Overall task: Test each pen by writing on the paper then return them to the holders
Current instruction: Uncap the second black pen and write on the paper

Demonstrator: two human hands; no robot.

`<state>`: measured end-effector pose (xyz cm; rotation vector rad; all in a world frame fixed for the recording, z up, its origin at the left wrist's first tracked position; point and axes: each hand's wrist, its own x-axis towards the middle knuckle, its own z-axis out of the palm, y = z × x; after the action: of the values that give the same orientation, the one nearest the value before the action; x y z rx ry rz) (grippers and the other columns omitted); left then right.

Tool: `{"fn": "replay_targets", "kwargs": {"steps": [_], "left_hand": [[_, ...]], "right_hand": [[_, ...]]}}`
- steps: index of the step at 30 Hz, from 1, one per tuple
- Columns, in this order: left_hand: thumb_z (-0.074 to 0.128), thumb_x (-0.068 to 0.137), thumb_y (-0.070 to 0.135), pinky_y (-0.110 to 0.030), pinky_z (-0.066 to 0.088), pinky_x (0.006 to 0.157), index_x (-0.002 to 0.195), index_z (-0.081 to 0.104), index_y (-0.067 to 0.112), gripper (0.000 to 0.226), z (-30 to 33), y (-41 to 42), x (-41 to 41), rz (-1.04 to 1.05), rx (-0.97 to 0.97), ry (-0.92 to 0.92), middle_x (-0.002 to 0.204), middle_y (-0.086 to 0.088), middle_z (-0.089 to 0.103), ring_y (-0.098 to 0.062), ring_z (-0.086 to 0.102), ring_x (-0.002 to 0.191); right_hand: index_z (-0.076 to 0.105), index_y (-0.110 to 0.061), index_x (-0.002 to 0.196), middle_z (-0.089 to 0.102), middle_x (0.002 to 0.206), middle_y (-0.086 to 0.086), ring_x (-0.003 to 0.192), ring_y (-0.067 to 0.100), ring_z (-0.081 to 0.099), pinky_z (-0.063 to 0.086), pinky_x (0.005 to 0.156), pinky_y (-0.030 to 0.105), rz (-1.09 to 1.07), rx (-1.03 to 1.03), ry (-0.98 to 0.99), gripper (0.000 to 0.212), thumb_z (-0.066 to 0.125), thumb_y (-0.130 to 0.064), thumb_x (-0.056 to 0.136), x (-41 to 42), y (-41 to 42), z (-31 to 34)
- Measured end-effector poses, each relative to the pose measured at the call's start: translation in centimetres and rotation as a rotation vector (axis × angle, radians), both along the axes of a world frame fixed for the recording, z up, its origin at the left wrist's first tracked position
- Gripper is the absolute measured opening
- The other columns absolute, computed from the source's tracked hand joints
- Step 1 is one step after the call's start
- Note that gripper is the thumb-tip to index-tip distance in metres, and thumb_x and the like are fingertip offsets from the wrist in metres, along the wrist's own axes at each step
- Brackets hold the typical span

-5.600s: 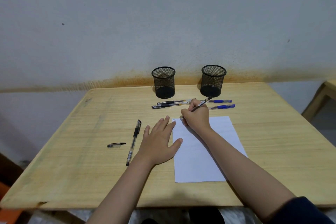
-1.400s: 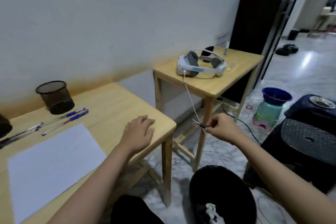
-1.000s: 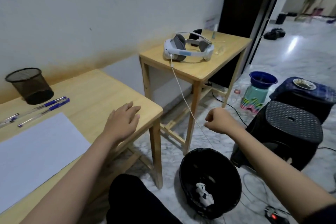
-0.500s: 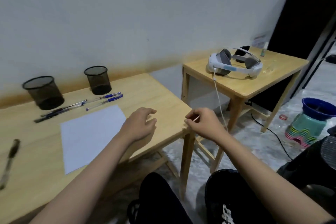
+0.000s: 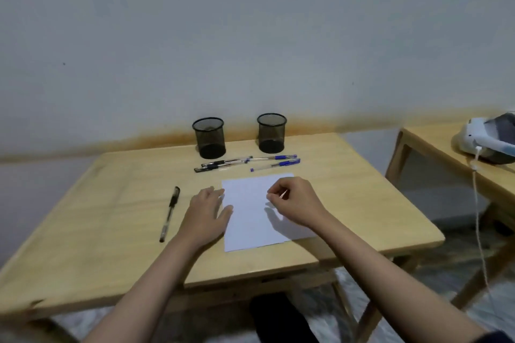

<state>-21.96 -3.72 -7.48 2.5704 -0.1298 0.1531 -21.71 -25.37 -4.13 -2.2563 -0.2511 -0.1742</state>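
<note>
Two black mesh holders (image 5: 209, 138) (image 5: 271, 133) stand at the back of the wooden table (image 5: 111, 231); nothing shows above their rims. In front of them lie two black pens (image 5: 223, 165) and two blue pens (image 5: 274, 163) in a row. White paper (image 5: 250, 228) lies in the middle. My left hand (image 5: 207, 211) rests flat at the paper's left edge, fingers apart. My right hand (image 5: 295, 200) hovers over the paper with fingertips pinched together and no pen visible in it. Another black pen (image 5: 170, 213) lies left of my left hand.
A second wooden table (image 5: 434, 145) stands to the right and carries a white headset (image 5: 490, 142), whose cable (image 5: 479, 217) hangs down toward the floor. A grey wall rises right behind the holders. My dark-clothed leg shows under the table's front edge.
The view swung from the bin on the floor at the right back to the table. My right hand, which held a pen over that bin, came back over the paper without it.
</note>
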Motion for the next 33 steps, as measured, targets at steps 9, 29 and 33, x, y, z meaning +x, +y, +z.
{"fn": "replay_targets", "kwargs": {"steps": [9, 29, 33], "left_hand": [[0.031, 0.093, 0.052, -0.045, 0.008, 0.115, 0.146, 0.022, 0.027, 0.059, -1.6, 0.7, 0.9, -0.007, 0.212, 0.053, 0.158, -0.002, 0.010, -0.022, 0.008, 0.144], [0.037, 0.090, 0.051, -0.042, 0.005, 0.117, 0.142, 0.028, 0.028, 0.058, -2.4, 0.9, 1.4, 0.000, 0.130, -0.008, 0.156, 0.000, 0.014, -0.019, 0.008, 0.143], [0.039, 0.091, 0.051, -0.041, 0.007, 0.117, 0.146, 0.021, 0.022, 0.065, -2.3, 1.0, 1.4, 0.003, 0.076, -0.032, 0.157, -0.001, 0.015, -0.018, 0.009, 0.143]], "right_hand": [[0.070, -0.008, 0.100, 0.071, 0.097, 0.007, 0.081, 0.013, 0.059, 0.043, 0.071, 0.022, 0.061, -0.042, -0.068, 0.018, 0.062, -0.016, 0.087, 8.0, 8.0, -0.8], [0.070, -0.014, 0.100, 0.064, 0.100, 0.008, 0.093, 0.027, 0.055, 0.044, 0.078, 0.036, 0.172, -0.449, -0.290, 0.020, 0.056, -0.018, 0.087, 15.8, 10.9, -2.3], [0.072, -0.010, 0.095, 0.061, 0.090, 0.008, 0.077, 0.017, 0.056, 0.042, 0.069, 0.025, 0.217, -0.218, -0.247, 0.016, 0.061, -0.017, 0.085, 13.4, 9.3, -0.9]]}}
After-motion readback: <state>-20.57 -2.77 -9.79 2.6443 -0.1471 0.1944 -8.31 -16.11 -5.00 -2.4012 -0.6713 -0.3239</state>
